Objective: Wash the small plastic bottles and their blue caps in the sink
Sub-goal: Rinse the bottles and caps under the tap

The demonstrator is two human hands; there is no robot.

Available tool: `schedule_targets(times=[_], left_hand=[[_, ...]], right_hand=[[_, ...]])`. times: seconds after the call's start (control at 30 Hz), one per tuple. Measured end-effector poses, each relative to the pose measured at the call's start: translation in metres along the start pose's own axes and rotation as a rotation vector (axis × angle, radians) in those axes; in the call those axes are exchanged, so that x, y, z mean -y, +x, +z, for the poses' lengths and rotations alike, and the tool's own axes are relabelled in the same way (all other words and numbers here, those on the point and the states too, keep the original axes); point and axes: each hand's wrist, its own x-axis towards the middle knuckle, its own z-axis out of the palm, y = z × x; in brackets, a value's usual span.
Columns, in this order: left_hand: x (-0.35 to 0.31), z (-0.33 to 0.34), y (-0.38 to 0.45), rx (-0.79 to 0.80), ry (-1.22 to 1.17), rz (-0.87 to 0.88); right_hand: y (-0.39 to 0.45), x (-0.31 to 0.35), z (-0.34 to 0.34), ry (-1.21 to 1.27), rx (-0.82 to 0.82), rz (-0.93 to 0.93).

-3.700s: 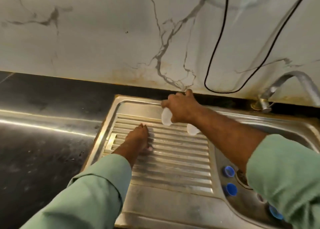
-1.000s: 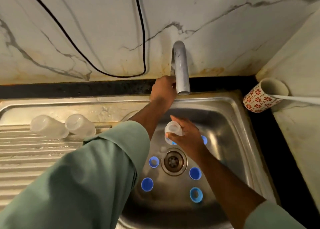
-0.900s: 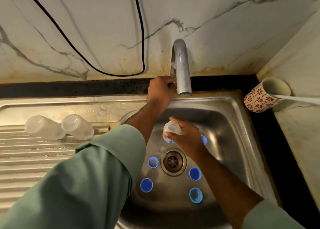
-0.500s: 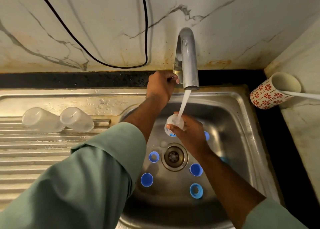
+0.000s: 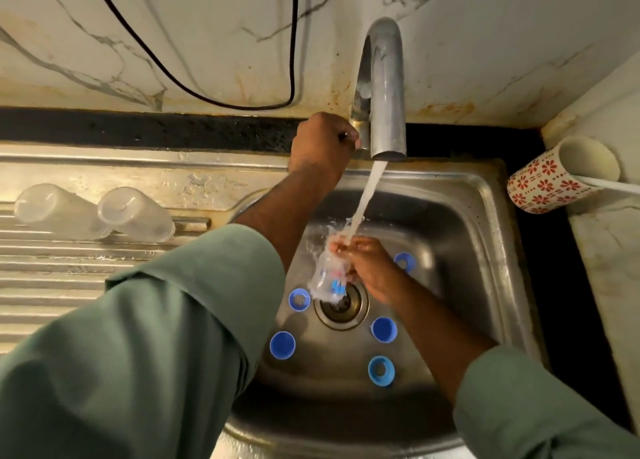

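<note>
My right hand [image 5: 367, 268] grips a small clear plastic bottle [image 5: 327, 280] under the running water over the drain, and spray splashes off it. My left hand [image 5: 322, 143] is curled round the tap handle beside the steel tap [image 5: 384, 87]. Several blue caps lie loose in the sink basin [image 5: 460, 223], among them one left of the drain [image 5: 299, 299], one lower left [image 5: 282, 345] and one at the front [image 5: 381, 371]. Two more clear bottles [image 5: 55, 210] [image 5: 136, 214] lie on their sides on the ribbed drainboard.
A red-flowered mug [image 5: 561, 178] lies on its side on the ledge at the right, with a white stick across its mouth. A black cable [image 5: 242, 101] hangs along the marble wall. The drainboard [image 5: 52, 278] stretches to the left.
The water came on from the tap under my left hand. My right hand lowered and tilted the bottle in the stream, and it now splashes.
</note>
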Motion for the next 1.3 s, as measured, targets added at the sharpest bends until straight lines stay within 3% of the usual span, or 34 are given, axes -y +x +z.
schedule_targets(times=[0.17,0.23,0.33,0.47,0.57,0.63,0.73,0.8,0.87,1.07,1.3], left_hand=[[0.001,0.002,-0.001,-0.021,0.031,0.025],[0.001,0.002,0.0,-0.025,0.022,0.02],[-0.001,0.002,-0.002,-0.025,0.033,0.022],[0.0,0.003,-0.002,-0.025,0.01,0.009],[0.0,0.004,-0.001,-0.023,-0.004,-0.003],[0.0,0.004,-0.001,-0.021,0.009,0.001],[0.001,0.004,-0.001,-0.02,0.018,-0.006],[0.002,0.005,0.0,-0.024,0.01,-0.004],[0.002,0.006,-0.001,-0.039,-0.017,-0.008],[0.002,0.008,0.001,-0.071,0.003,-0.008],[0.003,0.009,0.003,-0.067,0.01,-0.021]], right_hand=[[0.006,-0.003,0.003,0.438,0.001,0.212],[0.01,-0.004,0.006,0.46,0.004,0.261],[0.019,-0.002,0.01,0.49,-0.06,0.19],[0.029,0.01,0.018,0.082,-0.219,0.103],[0.037,0.012,0.023,-0.435,-0.136,-0.035],[0.038,0.011,0.024,-0.543,-0.008,-0.017],[0.031,0.011,0.014,-0.168,0.13,0.113],[0.023,0.018,0.006,0.068,0.23,0.318],[0.024,0.018,0.003,0.226,0.274,0.363],[0.031,0.008,0.023,0.561,-0.025,0.277],[0.027,-0.004,0.025,0.54,-0.063,0.263]])
